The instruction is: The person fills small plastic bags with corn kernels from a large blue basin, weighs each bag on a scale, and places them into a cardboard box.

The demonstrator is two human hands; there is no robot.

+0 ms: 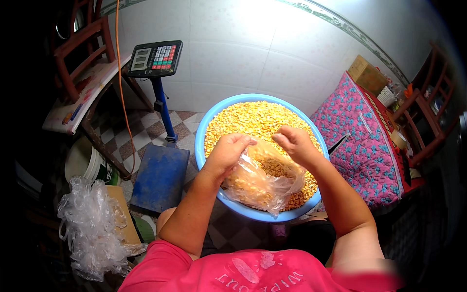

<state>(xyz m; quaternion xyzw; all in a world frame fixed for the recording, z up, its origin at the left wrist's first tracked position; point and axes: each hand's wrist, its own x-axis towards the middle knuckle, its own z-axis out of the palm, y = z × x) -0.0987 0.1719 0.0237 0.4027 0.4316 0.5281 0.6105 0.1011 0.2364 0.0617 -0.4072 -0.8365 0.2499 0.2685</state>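
Note:
A big round blue plastic basin (201, 151) full of yellow corn kernels (251, 113) is before me. Over its near side I have a clear plastic bag (251, 184), its mouth spread and kernels showing through the film. My left hand (228, 151) pinches the bag's upper left rim between thumb and fingers. On the other side of the mouth, my right hand (296, 144) has its fingers curled in, above the kernels and close to the bag's right edge. Whether those fingers grip film or kernels is hidden.
Left of the basin is a platform scale with a blue plate (160, 179) and a keypad display (155, 59). Thin clear plastic bags (89, 222) are heaped at lower left, near a white bucket (82, 160). A pink quilted cover (359, 146) is at right. An orange cord (119, 73) hangs left.

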